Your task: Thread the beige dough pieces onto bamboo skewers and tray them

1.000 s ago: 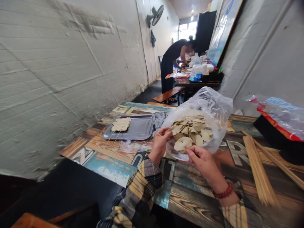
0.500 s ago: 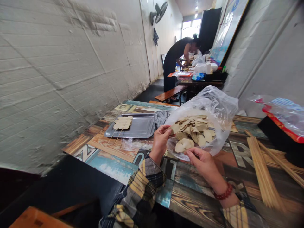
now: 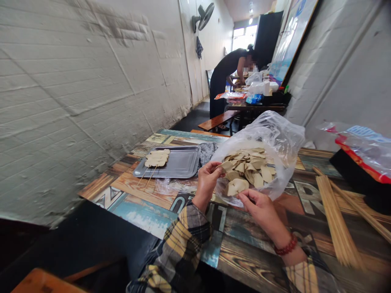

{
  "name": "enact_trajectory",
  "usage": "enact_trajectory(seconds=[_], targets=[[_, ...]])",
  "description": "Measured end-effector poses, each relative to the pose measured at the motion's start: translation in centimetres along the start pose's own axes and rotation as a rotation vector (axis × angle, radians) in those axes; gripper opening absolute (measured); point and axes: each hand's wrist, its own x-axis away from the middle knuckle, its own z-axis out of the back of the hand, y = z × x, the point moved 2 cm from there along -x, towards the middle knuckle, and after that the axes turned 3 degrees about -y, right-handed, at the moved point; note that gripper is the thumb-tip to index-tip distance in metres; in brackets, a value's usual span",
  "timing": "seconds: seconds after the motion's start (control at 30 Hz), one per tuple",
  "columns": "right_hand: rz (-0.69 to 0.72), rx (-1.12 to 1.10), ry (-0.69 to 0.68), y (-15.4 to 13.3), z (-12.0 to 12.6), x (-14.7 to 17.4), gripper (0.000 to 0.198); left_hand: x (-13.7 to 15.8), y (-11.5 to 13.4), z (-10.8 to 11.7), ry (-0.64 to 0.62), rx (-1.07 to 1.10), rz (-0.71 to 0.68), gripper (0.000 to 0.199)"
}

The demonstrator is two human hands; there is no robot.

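My left hand [image 3: 209,180] pinches a thin, pale beige food slice [image 3: 226,166] by its edge, over the near left side of a clear plastic bag. The thumb and fingers of my right hand [image 3: 261,209] are closed at the lower edge of another beige slice [image 3: 237,186], which looks puckered in its middle. Whether a stick runs through it I cannot make out. The open bag [image 3: 285,142] holds a heap of similar slices [image 3: 249,165], just beyond both hands. To the left, a metal tray [image 3: 186,160] bears skewered slices [image 3: 157,158], their stick ends jutting over its near rim.
Bamboo skewers [image 3: 337,221] lie bundled on the patterned table [image 3: 244,256] at right, near a black box [image 3: 351,171] with plastic packaging. An orange stool [image 3: 45,283] stands at lower left. Farther back, a person [image 3: 227,75] bends over another table beside a bench [image 3: 220,120].
The slice at my right fingertips has shifted very slightly. Both hands keep nearly the same place and grip; the whole view has moved a little.
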Motion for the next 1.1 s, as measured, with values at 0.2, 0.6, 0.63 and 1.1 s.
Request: enact_trajectory(seconds=[0.2, 0.6, 0.63, 1.1], targets=[[0.007, 0.008, 0.023, -0.13, 0.04, -0.03, 0.034, 0.1, 0.0, -0.24, -0.013, -0.062, -0.022, 0.024], [0.002, 0.053, 0.048, 0.43, -0.07, -0.26, 0.034, 0.47, -0.25, -0.81, -0.067, -0.098, -0.033, 0.021], [0.005, 0.053, 0.052, 0.41, -0.07, -0.26, 0.034, 0.48, -0.26, -0.82, -0.068, -0.089, -0.026, 0.021], [0.066, 0.075, 0.058, -0.4, 0.11, -0.02, 0.036, 0.21, -0.38, 0.02, -0.052, 0.071, 0.101, 0.039]])
